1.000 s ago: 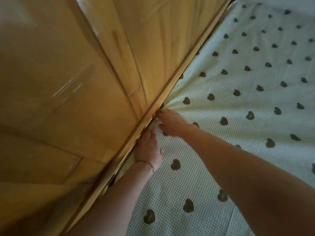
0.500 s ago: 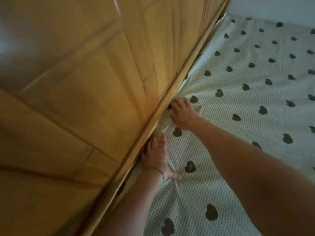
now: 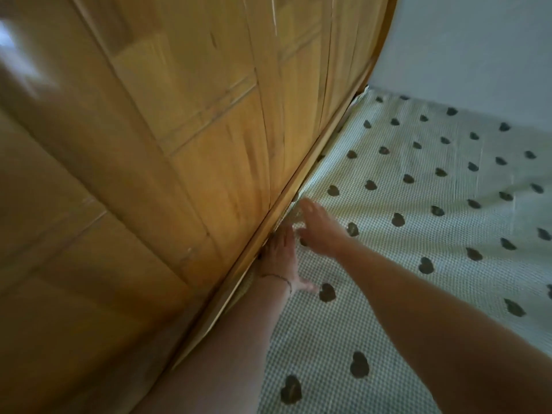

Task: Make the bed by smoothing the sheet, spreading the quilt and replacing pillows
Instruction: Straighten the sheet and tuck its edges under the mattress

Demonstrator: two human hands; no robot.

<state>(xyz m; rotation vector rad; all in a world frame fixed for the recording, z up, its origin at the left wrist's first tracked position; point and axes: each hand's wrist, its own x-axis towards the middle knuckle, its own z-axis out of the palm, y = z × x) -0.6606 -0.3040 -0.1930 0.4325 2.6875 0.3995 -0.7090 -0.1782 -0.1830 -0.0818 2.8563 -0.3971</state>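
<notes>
Pressing: the left hand [image 3: 280, 258] is laid flat on the sheet [image 3: 418, 234] right at the mattress edge that meets the wooden panelling [image 3: 179, 144]
Left hand fingers: held straight and close together, pointed along the gap beside the wood; the thumb is spread out to the side and rests on the fabric next to a dark heart print
Left wrist: a thin bracelet [image 3: 279, 277] is worn across it
Right hand: the right hand [image 3: 321, 231] is reached in from the lower right and is placed just beyond the left hand, near the same edge of the bed
Right hand fingers: stretched forward and loosely together; motion blur is present, so whether the tips touch the fabric cannot be told
Sheet: pale green check with dark heart prints, spread over the whole visible mattress; a small bunch of cloth is seen at the edge between the two hands, and faint fold creases are seen toward the far right
Sheet far corner: the cloth is turned up slightly where the panelling meets the wall [image 3: 463, 49]
Panelling: honey-coloured boards are set along the whole left edge of the bed, touching the sheet's border
Wall: a plain pale surface is seen behind the far edge of the bed
</notes>
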